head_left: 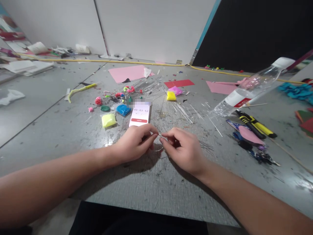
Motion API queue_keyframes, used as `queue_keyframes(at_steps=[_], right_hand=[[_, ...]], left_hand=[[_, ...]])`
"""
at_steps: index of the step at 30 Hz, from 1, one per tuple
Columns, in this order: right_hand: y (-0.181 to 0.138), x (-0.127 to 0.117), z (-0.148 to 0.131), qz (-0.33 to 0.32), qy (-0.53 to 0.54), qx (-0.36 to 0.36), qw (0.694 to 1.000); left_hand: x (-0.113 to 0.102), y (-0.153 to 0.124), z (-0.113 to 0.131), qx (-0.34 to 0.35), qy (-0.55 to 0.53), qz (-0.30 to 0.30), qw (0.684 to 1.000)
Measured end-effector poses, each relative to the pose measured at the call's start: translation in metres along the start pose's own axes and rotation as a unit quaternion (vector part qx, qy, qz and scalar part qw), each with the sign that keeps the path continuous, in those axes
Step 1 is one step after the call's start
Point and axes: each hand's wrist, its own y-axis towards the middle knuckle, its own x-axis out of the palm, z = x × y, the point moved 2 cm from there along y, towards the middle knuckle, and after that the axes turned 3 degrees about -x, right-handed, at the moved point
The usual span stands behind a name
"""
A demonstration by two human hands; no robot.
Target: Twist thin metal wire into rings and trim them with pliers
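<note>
My left hand (135, 142) and my right hand (182, 148) meet at the middle of the grey table (146, 182). Both pinch a thin, shiny wire (160, 136) between thumb and fingertips, and a loop of it curves down below the fingers. Just behind my hands lies a phone (140, 115) with a timer on its screen. A heap of thin wires (181, 111) spreads out behind and to the right of the phone.
Small bags of clay lie near the phone: yellow-green (108, 120), blue (123, 109), yellow (171, 95), pink (176, 90). A tilted plastic bottle (251, 88), yellow-black pliers (256, 125), pink paper (128, 73) and red paper (179, 83) sit further out.
</note>
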Motion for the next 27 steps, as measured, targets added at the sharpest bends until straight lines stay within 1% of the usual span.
queue_keyframes(at_steps=[1, 3, 4, 5, 7, 8, 10, 14, 17, 19, 21, 24, 27], right_hand=[[0.0, 0.0, -0.001, -0.004, 0.019, 0.025, 1.0], [-0.001, 0.0, -0.001, -0.021, 0.1, 0.115, 0.988], [-0.001, 0.001, 0.0, -0.03, 0.158, 0.173, 0.972], [-0.002, 0.002, 0.002, -0.037, 0.218, 0.227, 0.948], [-0.002, 0.005, 0.005, -0.05, 0.324, 0.303, 0.895], [-0.002, 0.007, 0.007, -0.057, 0.364, 0.322, 0.872], [-0.001, 0.01, 0.01, -0.08, 0.415, 0.335, 0.842], [-0.001, 0.012, 0.009, -0.125, 0.456, 0.34, 0.813], [0.0, 0.011, 0.006, -0.139, 0.48, 0.344, 0.794], [-0.001, 0.011, 0.005, -0.145, 0.487, 0.343, 0.79], [-0.001, 0.01, 0.007, -0.151, 0.475, 0.332, 0.801], [-0.001, 0.009, 0.009, -0.149, 0.434, 0.308, 0.833], [0.0, 0.007, 0.008, -0.136, 0.381, 0.286, 0.869]], left_hand=[[0.0, 0.0, 0.0, -0.001, -0.004, -0.005, 1.0], [-0.001, 0.001, 0.0, 0.007, 0.0, -0.015, 1.0], [-0.002, 0.002, 0.0, 0.016, 0.004, -0.017, 1.0], [-0.003, 0.002, 0.0, 0.027, 0.006, -0.016, 0.999], [-0.005, 0.004, -0.001, 0.049, 0.001, -0.008, 0.999], [-0.006, 0.004, -0.001, 0.06, -0.005, -0.006, 0.998], [-0.007, 0.005, -0.002, 0.078, -0.015, -0.005, 0.997], [-0.007, 0.007, -0.004, 0.127, 0.007, 0.019, 0.992], [-0.009, 0.008, -0.004, 0.177, 0.022, 0.032, 0.984], [-0.009, 0.008, -0.004, 0.194, 0.026, 0.031, 0.98], [-0.01, 0.008, -0.004, 0.197, 0.028, 0.027, 0.98], [-0.009, 0.008, -0.004, 0.185, 0.028, 0.019, 0.982], [-0.009, 0.008, -0.003, 0.153, 0.011, 0.018, 0.988]])
